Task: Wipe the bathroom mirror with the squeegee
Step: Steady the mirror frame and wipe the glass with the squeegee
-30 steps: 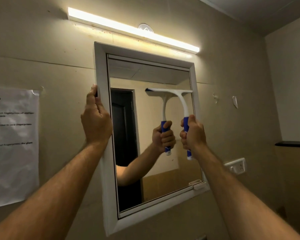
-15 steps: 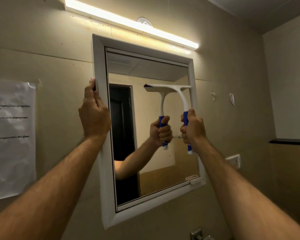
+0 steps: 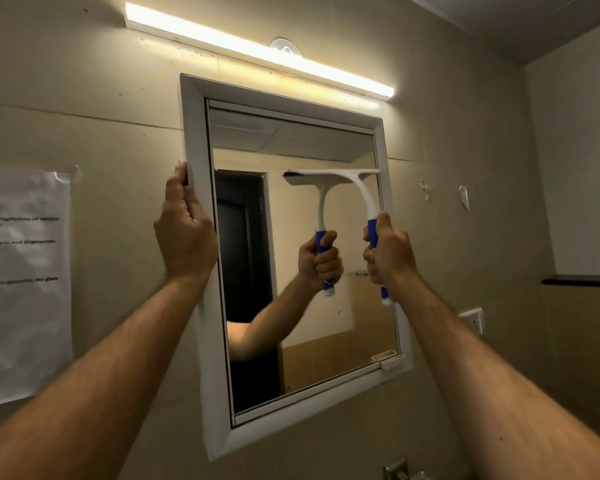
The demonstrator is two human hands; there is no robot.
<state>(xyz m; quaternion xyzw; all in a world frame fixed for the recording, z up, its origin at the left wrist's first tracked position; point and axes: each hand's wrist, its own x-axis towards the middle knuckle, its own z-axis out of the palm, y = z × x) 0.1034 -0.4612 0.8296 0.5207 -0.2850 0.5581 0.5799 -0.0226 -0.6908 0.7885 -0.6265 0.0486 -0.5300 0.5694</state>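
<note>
A white-framed bathroom mirror [image 3: 388, 237] hangs on the beige wall. My right hand [image 3: 388, 254] grips the blue handle of a white squeegee [image 3: 364, 192], whose blade lies flat against the glass at the right side, about mid-height. The glass reflects the squeegee and the gripping hand just to the left. My left hand [image 3: 184, 230] holds the outer left edge of the mirror frame, fingers wrapped round its side.
A lit tube light [image 3: 257, 50] runs above the mirror. A printed paper sheet [image 3: 21, 285] is taped to the wall at the left. A wall socket [image 3: 473, 320] and a dark shelf [image 3: 579, 280] lie to the right. A metal tap [image 3: 399, 471] shows at the bottom edge.
The squeegee and my right hand have slid slightly down the glass. My left hand stays on the frame's edge. The view has tilted a little.
</note>
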